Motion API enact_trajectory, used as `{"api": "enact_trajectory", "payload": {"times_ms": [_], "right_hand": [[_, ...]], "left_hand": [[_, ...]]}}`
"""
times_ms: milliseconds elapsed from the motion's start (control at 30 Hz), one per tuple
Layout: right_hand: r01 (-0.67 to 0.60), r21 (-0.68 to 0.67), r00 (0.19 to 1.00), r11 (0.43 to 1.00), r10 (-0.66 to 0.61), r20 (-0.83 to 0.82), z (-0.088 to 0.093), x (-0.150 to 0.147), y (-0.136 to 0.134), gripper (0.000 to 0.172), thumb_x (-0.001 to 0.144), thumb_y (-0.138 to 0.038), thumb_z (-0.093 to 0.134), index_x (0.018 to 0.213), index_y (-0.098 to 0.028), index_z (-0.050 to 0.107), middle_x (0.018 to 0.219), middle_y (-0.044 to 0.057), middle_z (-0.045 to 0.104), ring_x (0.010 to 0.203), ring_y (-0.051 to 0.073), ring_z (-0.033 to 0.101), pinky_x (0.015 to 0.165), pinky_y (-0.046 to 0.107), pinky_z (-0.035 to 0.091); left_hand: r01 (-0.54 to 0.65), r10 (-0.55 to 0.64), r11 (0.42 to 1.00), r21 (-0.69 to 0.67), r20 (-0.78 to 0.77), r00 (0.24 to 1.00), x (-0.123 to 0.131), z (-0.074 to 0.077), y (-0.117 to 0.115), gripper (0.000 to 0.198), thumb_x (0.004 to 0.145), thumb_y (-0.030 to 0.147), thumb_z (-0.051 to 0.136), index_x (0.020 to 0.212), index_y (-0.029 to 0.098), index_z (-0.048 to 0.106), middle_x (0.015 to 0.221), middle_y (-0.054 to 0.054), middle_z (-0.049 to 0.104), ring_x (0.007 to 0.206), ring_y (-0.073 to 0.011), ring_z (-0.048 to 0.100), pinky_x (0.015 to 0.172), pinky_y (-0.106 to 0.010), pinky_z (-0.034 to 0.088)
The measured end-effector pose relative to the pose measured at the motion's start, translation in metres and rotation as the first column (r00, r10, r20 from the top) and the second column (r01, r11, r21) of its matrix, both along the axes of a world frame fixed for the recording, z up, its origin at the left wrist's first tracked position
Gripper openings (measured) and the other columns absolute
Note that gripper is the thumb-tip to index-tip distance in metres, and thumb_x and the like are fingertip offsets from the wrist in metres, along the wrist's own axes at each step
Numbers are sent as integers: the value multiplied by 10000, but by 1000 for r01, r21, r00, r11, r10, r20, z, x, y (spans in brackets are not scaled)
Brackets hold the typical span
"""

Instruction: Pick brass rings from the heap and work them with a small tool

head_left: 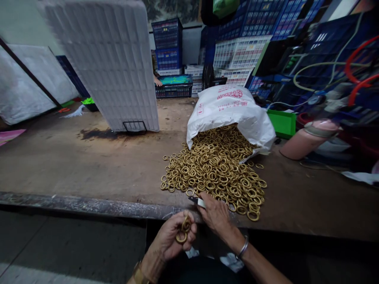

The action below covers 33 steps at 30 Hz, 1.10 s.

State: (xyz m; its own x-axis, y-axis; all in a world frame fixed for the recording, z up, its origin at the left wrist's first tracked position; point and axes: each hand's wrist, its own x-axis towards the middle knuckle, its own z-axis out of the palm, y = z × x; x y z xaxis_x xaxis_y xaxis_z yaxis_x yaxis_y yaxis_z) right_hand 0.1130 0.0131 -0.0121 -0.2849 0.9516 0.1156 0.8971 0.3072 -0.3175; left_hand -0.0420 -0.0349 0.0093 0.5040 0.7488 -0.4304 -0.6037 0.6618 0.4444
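My left hand (174, 236) is closed around a few brass-coloured rings (181, 237), held just off the table's front edge. Between the fingers and thumb of my right hand (216, 213) is a slim tool (197, 201) with a dark tip and a pale body; its exact kind I cannot make out. This hand rests at the front of a heap of brass-coloured rings (213, 169), the tool's tip close to a loose ring. The heap spills from the mouth of a white sack (227, 106) with red print, lying on its side.
A white ribbed panel (118, 67) stands upright in a black wire holder (134, 126) on the wooden table (89, 169). A pink bottle (309, 138) and a green tray (281, 123) are at right. Stacked crates (237, 53) line the back. Another person's hand (158, 82) shows behind the panel.
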Motion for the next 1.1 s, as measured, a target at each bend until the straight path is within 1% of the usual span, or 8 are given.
{"api": "enact_trajectory", "payload": {"times_ms": [200, 367, 533, 667, 800, 933, 1033, 1100], "right_hand": [[21, -3, 999, 1000, -21, 33, 2, -6, -5, 188, 779, -163, 441, 953, -224, 477, 883, 33, 611, 720, 156, 555, 598, 253, 282], [42, 35, 999, 998, -43, 7, -1, -7, -4, 152, 782, -186, 436, 926, -219, 469, 864, 25, 594, 724, 154, 544, 584, 247, 278], [33, 2, 997, 999, -32, -65, 2, -5, -3, 159, 752, -127, 430, 872, -218, 480, 802, 4, 589, 681, 135, 535, 559, 241, 254], [52, -54, 984, 997, -61, -167, 5, -1, 3, 166, 707, -98, 435, 821, -202, 497, 719, -2, 576, 619, 122, 502, 544, 237, 241], [-1, -249, 899, 968, -108, -424, 13, 2, 10, 66, 718, -197, 439, 655, -191, 457, 579, -39, 457, 557, 103, 419, 532, 218, 265], [-210, -470, 676, 858, -220, -703, 21, 7, 8, 100, 664, -229, 478, 600, -188, 414, 548, -64, 396, 535, 78, 376, 510, 193, 289], [-358, -612, 511, 705, -400, -760, 27, 12, 2, 83, 641, -232, 486, 645, -188, 416, 515, -80, 407, 444, 47, 321, 429, 175, 240], [-422, -678, 464, 602, -499, -732, 33, 15, -2, 110, 631, -246, 495, 665, -193, 406, 492, -93, 405, 378, 27, 246, 372, 170, 162]], "left_hand": [[-82, 83, 996, -35, 23, 996, 2, -2, 4, 229, 736, 362, 552, 717, 137, 513, 617, -10, 546, 467, -86, 520, 356, -150, 273], [-140, 137, 990, -2, -172, 976, 7, 0, 10, 278, 676, 338, 642, 641, 156, 434, 559, 43, 476, 382, -37, 426, 316, -132, 182], [-169, 207, 976, 140, -331, 921, 12, 2, 15, 295, 700, 422, 591, 698, 159, 458, 555, 53, 461, 366, -25, 382, 321, -136, 217], [-141, 259, 954, 266, -483, 837, 12, 0, 17, 269, 719, 419, 555, 794, 170, 486, 532, 69, 446, 357, -33, 352, 328, -145, 249], [-49, 318, 914, 402, -637, 702, 14, -3, 18, 238, 746, 377, 523, 853, 164, 517, 512, 70, 444, 364, -44, 346, 355, -159, 265], [86, 440, 772, 629, -628, 642, 16, 1, 18, 201, 777, 276, 505, 911, 157, 597, 653, -3, 567, 528, -93, 481, 516, -197, 379], [172, 465, 674, 718, -594, 656, 18, 5, 17, 212, 784, 227, 498, 925, 176, 648, 876, -65, 628, 817, -176, 548, 770, -265, 398], [200, 438, 661, 723, -589, 679, 18, 7, 16, 216, 775, 219, 513, 931, 183, 660, 910, -73, 636, 874, -201, 544, 823, -283, 378]]}}
